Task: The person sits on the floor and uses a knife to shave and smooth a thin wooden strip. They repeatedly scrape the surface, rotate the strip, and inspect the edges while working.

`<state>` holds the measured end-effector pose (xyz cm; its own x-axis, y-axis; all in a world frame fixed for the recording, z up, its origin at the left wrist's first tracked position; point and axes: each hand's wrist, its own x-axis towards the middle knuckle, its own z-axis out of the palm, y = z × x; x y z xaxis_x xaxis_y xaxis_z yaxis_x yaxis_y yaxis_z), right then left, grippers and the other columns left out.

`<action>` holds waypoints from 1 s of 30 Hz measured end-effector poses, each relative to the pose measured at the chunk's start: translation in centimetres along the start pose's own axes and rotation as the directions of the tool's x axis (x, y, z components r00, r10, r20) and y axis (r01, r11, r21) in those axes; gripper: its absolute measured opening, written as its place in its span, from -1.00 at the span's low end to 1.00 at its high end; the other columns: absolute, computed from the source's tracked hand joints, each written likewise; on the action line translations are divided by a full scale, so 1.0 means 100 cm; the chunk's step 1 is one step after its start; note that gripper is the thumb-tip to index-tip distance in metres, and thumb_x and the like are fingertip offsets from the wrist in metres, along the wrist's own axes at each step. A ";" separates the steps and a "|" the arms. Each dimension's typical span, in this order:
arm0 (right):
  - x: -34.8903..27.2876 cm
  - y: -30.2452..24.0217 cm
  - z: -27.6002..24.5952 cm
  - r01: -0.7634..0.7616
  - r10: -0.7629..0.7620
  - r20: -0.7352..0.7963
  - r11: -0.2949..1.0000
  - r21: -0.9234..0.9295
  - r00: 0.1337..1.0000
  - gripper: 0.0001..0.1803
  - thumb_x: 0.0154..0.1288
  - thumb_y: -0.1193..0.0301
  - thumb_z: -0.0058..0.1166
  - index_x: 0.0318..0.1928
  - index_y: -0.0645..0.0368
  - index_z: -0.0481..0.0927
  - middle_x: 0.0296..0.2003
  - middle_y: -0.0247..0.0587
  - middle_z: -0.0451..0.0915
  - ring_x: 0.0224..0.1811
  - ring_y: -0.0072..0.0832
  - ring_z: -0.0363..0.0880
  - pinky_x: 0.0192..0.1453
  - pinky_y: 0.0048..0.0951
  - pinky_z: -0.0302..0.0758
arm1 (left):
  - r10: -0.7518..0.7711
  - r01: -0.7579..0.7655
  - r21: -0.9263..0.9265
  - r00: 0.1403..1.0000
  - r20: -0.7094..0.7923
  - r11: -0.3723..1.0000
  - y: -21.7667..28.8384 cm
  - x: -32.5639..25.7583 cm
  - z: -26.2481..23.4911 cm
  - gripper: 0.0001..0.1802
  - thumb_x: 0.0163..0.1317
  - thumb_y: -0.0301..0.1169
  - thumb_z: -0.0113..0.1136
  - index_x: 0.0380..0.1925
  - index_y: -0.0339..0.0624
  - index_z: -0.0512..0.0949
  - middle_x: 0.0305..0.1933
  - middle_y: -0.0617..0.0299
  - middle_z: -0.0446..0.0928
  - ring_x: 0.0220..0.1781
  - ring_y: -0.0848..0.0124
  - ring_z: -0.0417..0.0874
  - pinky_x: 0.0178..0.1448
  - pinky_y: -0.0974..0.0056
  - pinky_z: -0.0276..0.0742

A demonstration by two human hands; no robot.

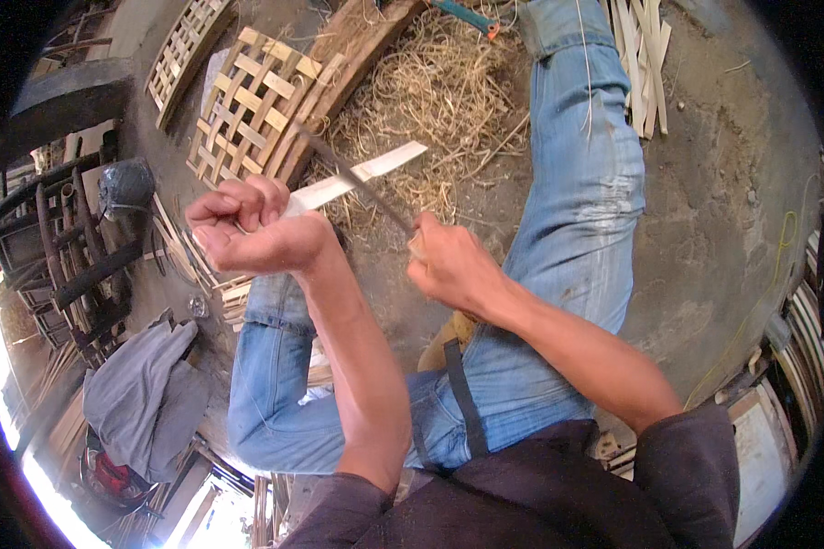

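The left hand (247, 229) fisted a pale bamboo strip (357, 178); at three o'clock, the right hand (453, 265) gripped a knife (362, 183) across it.

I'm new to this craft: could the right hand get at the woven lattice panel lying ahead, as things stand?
Probably not right away. The right hand is shut on a knife set against the bamboo strip, and the woven lattice panel lies beyond both, though nothing else blocks the way.
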<state>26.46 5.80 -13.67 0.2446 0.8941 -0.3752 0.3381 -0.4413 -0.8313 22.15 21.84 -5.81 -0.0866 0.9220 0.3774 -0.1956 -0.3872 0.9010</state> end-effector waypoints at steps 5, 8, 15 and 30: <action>0.015 0.000 0.003 -0.335 0.427 0.007 0.698 0.633 0.904 -0.64 0.23 0.31 0.09 -0.14 0.39 0.43 -0.32 0.12 0.61 -0.41 -0.16 0.64 -0.33 -0.25 0.59 | 0.080 -0.044 -0.261 0.988 0.132 0.964 0.030 -0.003 -0.021 -0.66 0.31 -0.09 -0.20 -0.52 -0.07 0.18 -0.72 0.37 0.02 -0.73 0.61 -0.05 -0.65 0.43 -0.17; 0.011 -0.064 -0.009 -0.188 0.390 0.129 0.119 0.975 0.912 -0.67 0.27 0.24 0.13 -0.18 0.26 0.46 -0.42 -0.18 0.59 -0.50 -0.51 0.57 -0.49 -0.52 0.50 | 0.069 0.017 -0.413 0.979 0.192 0.911 0.078 -0.018 -0.054 -0.60 0.29 -0.02 -0.09 -0.52 -0.05 0.18 -0.70 0.38 0.03 -0.71 0.59 -0.01 -0.55 0.40 -0.06; -0.005 -0.086 0.001 -0.137 0.166 0.074 0.412 0.901 0.983 -0.74 0.16 0.42 0.21 -0.18 0.23 0.47 -0.41 -0.27 0.56 -0.51 -0.53 0.53 -0.43 -0.51 0.50 | -0.145 0.166 -0.275 0.985 0.092 0.947 0.142 -0.082 -0.138 -0.48 0.25 0.17 -0.04 -0.44 -0.07 0.24 -0.43 0.28 0.19 -0.45 0.46 0.23 -0.34 0.30 0.14; -0.054 -0.082 -0.010 0.196 -0.115 0.203 0.877 -0.440 0.972 -0.63 0.15 0.31 0.17 -0.13 0.27 0.40 -0.34 0.00 0.60 -0.40 -0.08 0.62 -0.34 -0.20 0.55 | -0.905 0.997 -0.042 -0.044 0.422 -0.068 0.112 -0.127 -0.195 -0.74 0.44 -0.23 -0.17 -0.18 -0.20 0.37 -0.55 0.50 0.11 -0.64 0.72 0.04 -0.64 0.56 -0.03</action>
<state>23.25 4.49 -4.45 0.0142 0.9357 -0.3526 0.7437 -0.2456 -0.6218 1.99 5.67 -4.69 0.5933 0.3121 -0.7420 -0.1145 0.9451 0.3060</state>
